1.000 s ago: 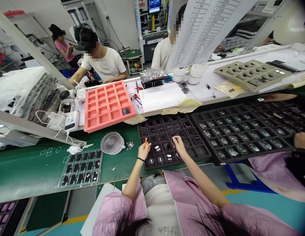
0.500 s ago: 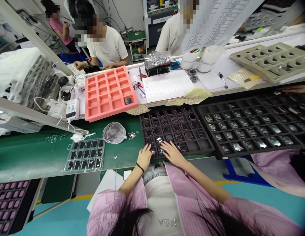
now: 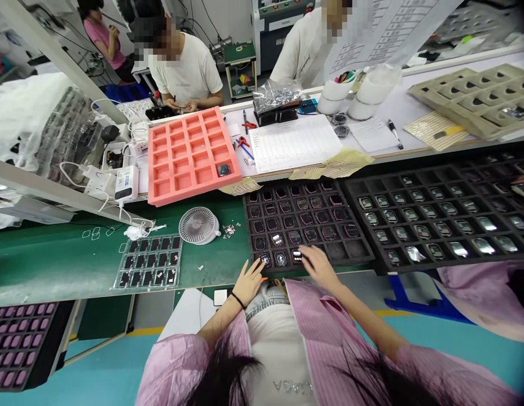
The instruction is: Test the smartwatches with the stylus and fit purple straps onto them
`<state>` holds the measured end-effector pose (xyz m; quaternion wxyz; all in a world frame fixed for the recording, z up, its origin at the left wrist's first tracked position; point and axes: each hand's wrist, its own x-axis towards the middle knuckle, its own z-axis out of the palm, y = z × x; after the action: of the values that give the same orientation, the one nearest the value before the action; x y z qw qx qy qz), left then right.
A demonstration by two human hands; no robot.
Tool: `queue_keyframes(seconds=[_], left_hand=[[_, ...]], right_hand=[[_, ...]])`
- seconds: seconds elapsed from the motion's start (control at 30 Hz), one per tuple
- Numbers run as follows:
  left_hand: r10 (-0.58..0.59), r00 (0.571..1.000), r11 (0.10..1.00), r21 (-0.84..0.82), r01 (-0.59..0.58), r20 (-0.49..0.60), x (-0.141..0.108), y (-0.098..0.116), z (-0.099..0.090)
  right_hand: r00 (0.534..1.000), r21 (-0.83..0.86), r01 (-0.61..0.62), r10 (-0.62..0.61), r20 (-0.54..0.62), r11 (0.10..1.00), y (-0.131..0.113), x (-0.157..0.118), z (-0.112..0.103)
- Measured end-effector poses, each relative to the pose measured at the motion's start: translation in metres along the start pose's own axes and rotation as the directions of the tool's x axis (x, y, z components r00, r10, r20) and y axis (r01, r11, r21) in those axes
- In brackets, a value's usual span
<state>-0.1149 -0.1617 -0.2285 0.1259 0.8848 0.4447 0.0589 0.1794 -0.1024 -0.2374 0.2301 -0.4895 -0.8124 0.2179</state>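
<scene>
Both my hands are at the near edge of a black foam tray [image 3: 308, 220] whose cells hold pink-rimmed watch frames. Several smartwatches sit in its front row, lit screens up. My right hand [image 3: 318, 268] has its fingertips on a watch [image 3: 296, 256]. My left hand [image 3: 248, 283] lies spread beside another watch [image 3: 265, 259]. An orange stick tip [image 3: 265, 278] shows under its fingers, the rest hidden.
To the right is a second black tray [image 3: 435, 220] full of watch bodies. A small white fan [image 3: 198, 225] and a dark panel sheet [image 3: 149, 262] stand on the green mat [image 3: 62, 265]. A pink foam tray [image 3: 194, 155] lies beyond, and co-workers sit across the bench.
My right hand has shifted right, from the front-row watches onto the third one. My left hand has dropped lower and lies flatter than a second ago. The whole view has tilted slightly.
</scene>
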Motion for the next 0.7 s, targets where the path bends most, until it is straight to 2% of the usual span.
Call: queue_keyframes(seconds=[0.03, 0.07, 0.13, 0.2, 0.37, 0.47, 0.53, 0.6, 0.7], left_hand=[[-0.045, 0.999, 0.999, -0.006, 0.045, -0.011, 0.0, 0.0, -0.003], [-0.082, 0.996, 0.997, -0.01, 0.082, -0.015, 0.002, -0.001, -0.006], [-0.116, 0.993, 0.993, -0.015, 0.116, -0.013, 0.009, 0.0, -0.009], [-0.106, 0.994, 0.994, -0.016, 0.105, -0.008, 0.02, 0.003, -0.008], [-0.005, 1.0, 1.0, -0.011, 0.005, 0.011, 0.059, 0.017, 0.001], [0.029, 0.999, 0.999, 0.023, -0.03, 0.044, 0.071, 0.021, 0.008], [0.057, 0.996, 0.997, 0.039, -0.06, 0.071, 0.07, 0.019, 0.009], [0.134, 0.986, 0.99, 0.018, -0.137, 0.102, 0.064, 0.015, 0.006], [0.248, 0.963, 0.966, -0.107, -0.237, 0.106, 0.053, 0.01, -0.012]], right_hand=[[0.987, -0.042, -0.128, 0.123, -0.104, 0.991, 0.012, 0.006, -0.005], [0.953, -0.091, -0.259, 0.239, -0.185, 0.962, 0.025, 0.013, -0.009], [0.865, -0.191, -0.475, 0.416, -0.283, 0.859, 0.05, 0.027, -0.016], [0.805, -0.23, -0.575, 0.493, -0.33, 0.785, 0.069, 0.039, -0.021], [0.785, -0.173, -0.599, 0.532, -0.317, 0.782, 0.089, 0.051, -0.022], [0.747, 0.012, -0.616, 0.59, -0.307, 0.787, 0.087, 0.051, -0.023], [0.735, 0.178, -0.594, 0.619, -0.277, 0.784, 0.083, 0.051, -0.024], [0.735, 0.294, -0.564, 0.631, -0.248, 0.772, 0.079, 0.052, -0.027], [0.717, 0.389, -0.541, 0.651, -0.25, 0.746, 0.067, 0.053, -0.031]])
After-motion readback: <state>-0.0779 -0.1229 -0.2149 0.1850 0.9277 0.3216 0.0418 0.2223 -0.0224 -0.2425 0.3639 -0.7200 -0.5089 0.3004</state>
